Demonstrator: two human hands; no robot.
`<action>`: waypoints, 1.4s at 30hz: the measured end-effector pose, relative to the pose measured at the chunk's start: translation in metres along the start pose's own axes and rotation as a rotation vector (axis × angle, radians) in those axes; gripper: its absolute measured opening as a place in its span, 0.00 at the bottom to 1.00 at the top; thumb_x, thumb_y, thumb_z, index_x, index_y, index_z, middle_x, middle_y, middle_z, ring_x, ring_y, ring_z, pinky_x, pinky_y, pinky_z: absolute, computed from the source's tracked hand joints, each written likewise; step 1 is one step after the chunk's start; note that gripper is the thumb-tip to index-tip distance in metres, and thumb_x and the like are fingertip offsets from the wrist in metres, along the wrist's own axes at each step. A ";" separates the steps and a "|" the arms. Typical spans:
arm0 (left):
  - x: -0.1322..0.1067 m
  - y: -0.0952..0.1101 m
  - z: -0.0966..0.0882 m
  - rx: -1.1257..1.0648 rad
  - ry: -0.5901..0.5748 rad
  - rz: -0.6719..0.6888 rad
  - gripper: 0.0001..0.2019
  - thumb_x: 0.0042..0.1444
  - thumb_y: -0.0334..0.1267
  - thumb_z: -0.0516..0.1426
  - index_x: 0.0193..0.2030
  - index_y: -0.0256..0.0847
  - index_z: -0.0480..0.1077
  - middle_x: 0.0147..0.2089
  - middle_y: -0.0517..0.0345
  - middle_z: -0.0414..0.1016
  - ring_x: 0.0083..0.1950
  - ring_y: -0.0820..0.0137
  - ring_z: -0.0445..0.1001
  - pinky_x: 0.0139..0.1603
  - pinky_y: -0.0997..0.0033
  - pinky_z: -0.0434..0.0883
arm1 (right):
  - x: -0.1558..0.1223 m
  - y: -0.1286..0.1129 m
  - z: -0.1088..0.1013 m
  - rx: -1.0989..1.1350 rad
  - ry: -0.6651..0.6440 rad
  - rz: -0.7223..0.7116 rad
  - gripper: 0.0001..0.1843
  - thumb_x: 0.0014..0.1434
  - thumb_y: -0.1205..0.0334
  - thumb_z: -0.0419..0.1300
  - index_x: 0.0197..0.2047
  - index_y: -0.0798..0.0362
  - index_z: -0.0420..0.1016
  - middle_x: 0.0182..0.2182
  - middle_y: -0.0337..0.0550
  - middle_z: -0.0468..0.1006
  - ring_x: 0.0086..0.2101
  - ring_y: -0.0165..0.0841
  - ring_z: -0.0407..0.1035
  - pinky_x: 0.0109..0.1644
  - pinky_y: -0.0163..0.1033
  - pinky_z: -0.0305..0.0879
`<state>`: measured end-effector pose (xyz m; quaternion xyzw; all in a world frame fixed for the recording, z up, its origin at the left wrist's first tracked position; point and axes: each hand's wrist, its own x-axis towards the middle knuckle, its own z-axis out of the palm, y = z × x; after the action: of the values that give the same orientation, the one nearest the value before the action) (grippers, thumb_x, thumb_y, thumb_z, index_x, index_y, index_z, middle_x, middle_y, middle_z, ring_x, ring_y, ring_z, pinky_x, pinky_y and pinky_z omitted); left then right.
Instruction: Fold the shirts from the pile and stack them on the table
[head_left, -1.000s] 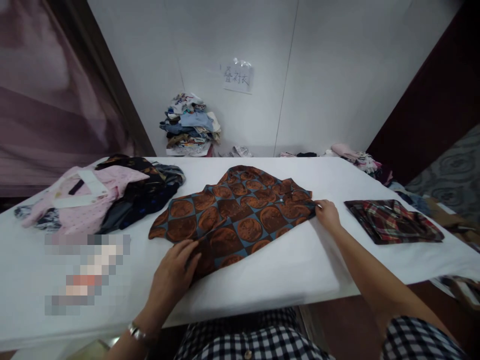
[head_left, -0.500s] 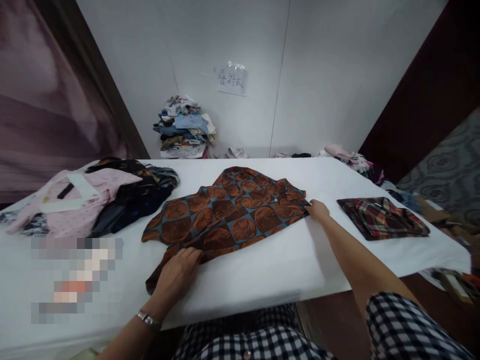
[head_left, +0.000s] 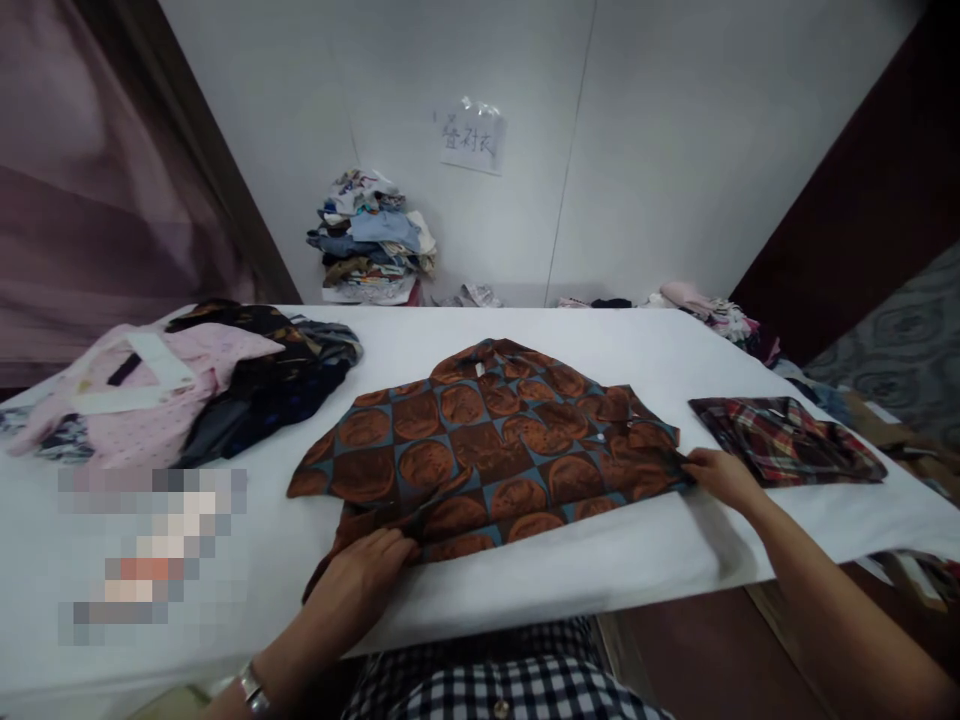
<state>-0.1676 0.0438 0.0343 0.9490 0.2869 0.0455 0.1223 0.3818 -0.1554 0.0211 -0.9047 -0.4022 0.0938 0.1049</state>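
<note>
A brown and blue shirt (head_left: 480, 445) with a round-and-square print lies spread across the white table, its collar toward the far side. My left hand (head_left: 379, 560) is closed on the near edge by the left sleeve; part of that sleeve lies under my wrist. At the shirt's right end, my right hand (head_left: 724, 475) pinches the near corner of the hem. Small pale buttons show near that end. Just beyond my right hand rests a folded plaid shirt (head_left: 802, 440), dark red and black.
On the left of the white table (head_left: 570, 600) lie a pink shirt (head_left: 142, 400) and dark garments (head_left: 277, 390) in a loose heap. A tall clothes pile (head_left: 371, 240) stands behind the far edge, below a paper sign (head_left: 472, 137) on the wall. More clothes (head_left: 720, 310) lie beyond the right side.
My right hand has moved right, drawing the shirt's hem with it. The shirt is now wider and flatter, and its collar shows more. My left hand stays at the near left edge.
</note>
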 end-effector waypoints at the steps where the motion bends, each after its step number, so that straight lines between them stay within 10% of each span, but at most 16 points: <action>1: 0.000 0.001 0.003 0.013 -0.007 0.008 0.16 0.57 0.24 0.47 0.39 0.43 0.73 0.37 0.55 0.77 0.40 0.66 0.75 0.43 0.67 0.70 | -0.005 0.004 0.007 -0.013 -0.009 0.006 0.11 0.54 0.55 0.55 0.27 0.48 0.75 0.24 0.40 0.78 0.28 0.36 0.72 0.30 0.37 0.59; 6: -0.007 0.010 0.004 0.033 -0.016 -0.013 0.14 0.58 0.26 0.50 0.41 0.43 0.74 0.38 0.55 0.76 0.41 0.64 0.74 0.43 0.65 0.71 | -0.004 0.004 0.015 -0.178 0.002 0.008 0.13 0.54 0.49 0.56 0.31 0.48 0.76 0.29 0.48 0.80 0.33 0.44 0.75 0.33 0.43 0.64; 11: -0.006 0.004 -0.033 -0.179 0.032 -0.018 0.19 0.56 0.47 0.59 0.54 0.47 0.71 0.51 0.54 0.75 0.49 0.64 0.75 0.49 0.66 0.72 | 0.007 -0.048 -0.001 -0.023 0.126 -0.196 0.18 0.57 0.48 0.55 0.44 0.47 0.78 0.43 0.49 0.81 0.43 0.47 0.74 0.47 0.48 0.68; 17: 0.043 -0.032 -0.045 -0.139 0.321 -0.240 0.16 0.61 0.47 0.53 0.49 0.43 0.74 0.51 0.51 0.76 0.53 0.62 0.73 0.57 0.59 0.68 | 0.044 -0.157 0.005 0.222 0.050 -0.434 0.17 0.61 0.54 0.52 0.44 0.49 0.79 0.45 0.46 0.81 0.46 0.42 0.73 0.50 0.42 0.67; 24: 0.065 -0.044 0.023 -0.006 0.254 -0.168 0.22 0.60 0.48 0.54 0.58 0.41 0.69 0.65 0.45 0.65 0.67 0.55 0.61 0.66 0.47 0.59 | 0.114 -0.310 0.016 0.069 0.054 -0.710 0.16 0.63 0.64 0.51 0.44 0.50 0.80 0.45 0.44 0.80 0.46 0.37 0.72 0.50 0.37 0.65; 31: 0.061 -0.044 0.030 -0.015 0.255 -0.183 0.22 0.62 0.46 0.53 0.60 0.41 0.67 0.66 0.45 0.64 0.69 0.55 0.58 0.67 0.45 0.57 | 0.148 -0.444 0.058 -0.180 -0.008 -0.804 0.22 0.61 0.66 0.54 0.58 0.51 0.70 0.59 0.50 0.70 0.60 0.45 0.58 0.60 0.49 0.55; 37: 0.059 -0.037 0.025 -0.024 0.232 -0.191 0.21 0.61 0.44 0.53 0.59 0.40 0.68 0.66 0.46 0.64 0.69 0.54 0.57 0.68 0.43 0.54 | 0.165 -0.480 0.082 -0.108 -0.038 -0.666 0.13 0.54 0.71 0.57 0.41 0.54 0.80 0.43 0.54 0.81 0.48 0.45 0.70 0.55 0.48 0.59; 42: 0.059 -0.037 0.023 -0.053 0.220 -0.200 0.21 0.62 0.44 0.52 0.60 0.42 0.68 0.66 0.48 0.64 0.69 0.56 0.56 0.69 0.43 0.51 | 0.210 -0.466 0.023 0.142 0.251 -0.422 0.20 0.63 0.65 0.45 0.49 0.58 0.76 0.46 0.57 0.78 0.47 0.43 0.70 0.49 0.42 0.64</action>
<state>-0.1349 0.1014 0.0040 0.9013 0.3905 0.1445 0.1192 0.1846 0.3091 0.1050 -0.7956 -0.5583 -0.0152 0.2347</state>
